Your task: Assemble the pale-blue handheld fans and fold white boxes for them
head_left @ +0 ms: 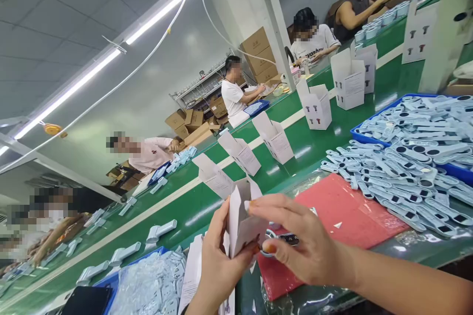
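Observation:
My left hand (218, 261) is closed around a small white carton (248, 229), tilted, with its top flaps up. My right hand (310, 241) is at the carton's right side, fingertips at the rim of its opening, thumb held apart lower down. Its fingers are spread and not wrapped round anything. Whatever is inside the carton is hidden. Partly covered by the right hand, a light-blue piece with a dark strip (290, 239) lies on a red sheet (343, 211). Flat white printed cartons (192, 268) lie beside my left wrist.
Open white cartons (275, 140) stand along the green conveyor (192, 192). Light-blue handle parts (402, 182) are heaped at right, around a blue tray (364, 138). Bagged light-blue parts (148, 280) fill a tray at lower left, near a black object (86, 300). Several co-workers sit across the belt.

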`<state>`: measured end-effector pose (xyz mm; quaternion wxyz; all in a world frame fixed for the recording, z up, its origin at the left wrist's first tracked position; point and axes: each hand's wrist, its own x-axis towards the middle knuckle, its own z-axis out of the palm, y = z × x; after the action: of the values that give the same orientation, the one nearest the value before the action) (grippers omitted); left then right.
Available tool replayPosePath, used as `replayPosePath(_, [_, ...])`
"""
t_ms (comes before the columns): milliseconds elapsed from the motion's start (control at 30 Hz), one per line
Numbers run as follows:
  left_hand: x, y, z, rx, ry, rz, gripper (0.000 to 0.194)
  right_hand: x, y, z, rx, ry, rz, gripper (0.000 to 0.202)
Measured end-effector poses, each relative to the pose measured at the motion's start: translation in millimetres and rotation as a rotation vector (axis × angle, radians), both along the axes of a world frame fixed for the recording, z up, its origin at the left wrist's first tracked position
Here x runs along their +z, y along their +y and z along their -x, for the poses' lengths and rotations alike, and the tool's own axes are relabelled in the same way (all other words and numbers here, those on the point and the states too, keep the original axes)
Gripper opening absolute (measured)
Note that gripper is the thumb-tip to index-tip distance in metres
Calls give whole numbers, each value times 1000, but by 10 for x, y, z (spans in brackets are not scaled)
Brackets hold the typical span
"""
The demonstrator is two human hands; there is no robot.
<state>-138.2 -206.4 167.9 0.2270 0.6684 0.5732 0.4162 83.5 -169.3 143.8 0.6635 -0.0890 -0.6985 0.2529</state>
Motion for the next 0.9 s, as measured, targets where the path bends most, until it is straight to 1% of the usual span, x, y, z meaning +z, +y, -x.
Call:
replayPosePath(67, [-82, 12, -30, -24, 34, -104, 87, -16, -44, 52, 3, 47, -43, 44])
replayPosePath(167, [-155, 47, -50, -80, 145, -277, 89, -40, -48, 57, -32, 71, -34, 39])
replayPosePath(233, [-158, 78, -59, -117, 237, -391, 92, -55, -34, 29, -55, 49, -16, 40])
replayPosePath(367, [-124, 139, -123, -191, 413, -613, 92, -90, -11, 1, -59, 20, 79, 48])
replayPosePath(467, [-119, 180, -209, -236, 472, -717, 94, -101, 0, 14, -124, 33, 158, 49])
replayPosePath(533, [-120, 205, -266, -271, 439, -766, 96, -95, 13, 17, -159, 31, 219, 52])
replayPosePath(567, [-117, 215, -290, -290, 414, -785, 99, -89, 23, 16, -140, 27, 245, 52])
replayPosePath(600, [-111, 222, -310, -307, 391, -797, 101, -81, 34, 15, -91, 28, 268, 47])
replayPosePath(700, [-79, 230, -346, -325, 362, -792, 101, -51, 63, 23, 103, 84, 314, 16])
replayPosePath(733, [-66, 229, -351, -322, 366, -785, 99, -39, 67, 33, 134, 102, 329, 11])
replayPosePath(767, [-54, 228, -354, -321, 373, -784, 97, -27, 65, 45, 138, 107, 346, 13])
replayPosePath(833, [-30, 229, -356, -329, 402, -795, 94, -2, 46, 71, 91, 76, 368, 16])
replayPosePath(900, [1, 232, -352, -339, 456, -789, 91, 16, 13, 84, 35, 40, 356, 11])
